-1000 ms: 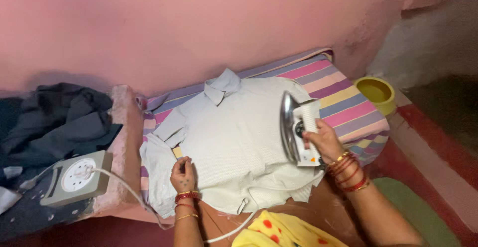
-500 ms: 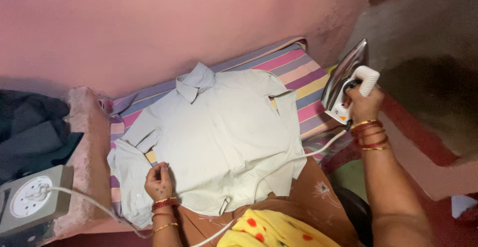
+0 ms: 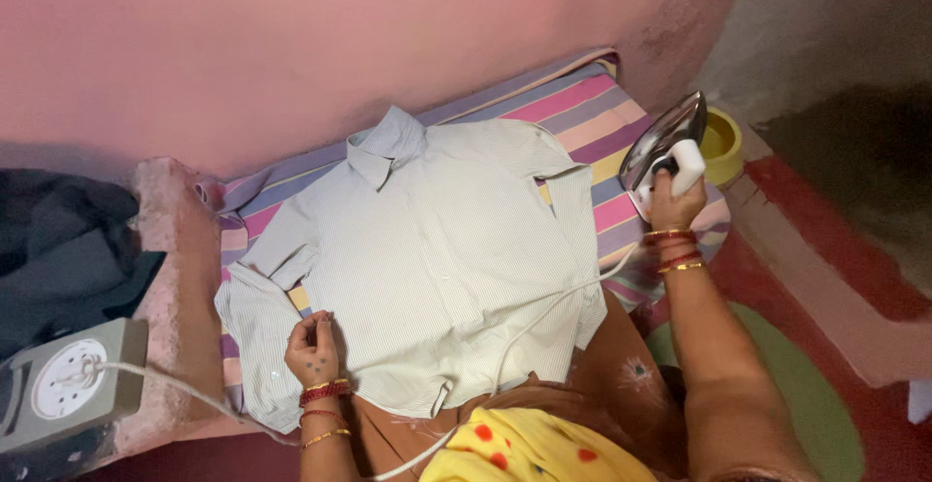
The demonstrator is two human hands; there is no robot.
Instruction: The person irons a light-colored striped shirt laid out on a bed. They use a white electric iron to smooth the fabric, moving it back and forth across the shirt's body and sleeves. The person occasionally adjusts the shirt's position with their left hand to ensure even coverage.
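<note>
My right fingers [image 3: 680,173] wrap tight around the white handle of an iron [image 3: 668,147], which I hold tipped on its heel, its shiny soleplate facing left, above the right end of a striped cloth [image 3: 592,113]. My right hand [image 3: 676,200] wears red and gold bangles at the wrist. My left fingers [image 3: 313,329] curl loosely together, fingertips resting on the lower left part of a shirt [image 3: 437,249]; I cannot tell whether they pinch the fabric. My left hand [image 3: 313,354] also wears bangles.

The shirt is pale with fine stripes and lies flat, front down, collar toward a pink wall [image 3: 291,45], both short sleeves spread out. It covers most of the cloth. A white cord [image 3: 544,309] runs from the iron across the shirt's lower right corner toward my lap. Just past the iron sits a yellow bowl [image 3: 723,137]. At far left, a grey socket box [image 3: 68,383] lies beside a heap of dark clothes [image 3: 63,249], well apart from the shirt.
</note>
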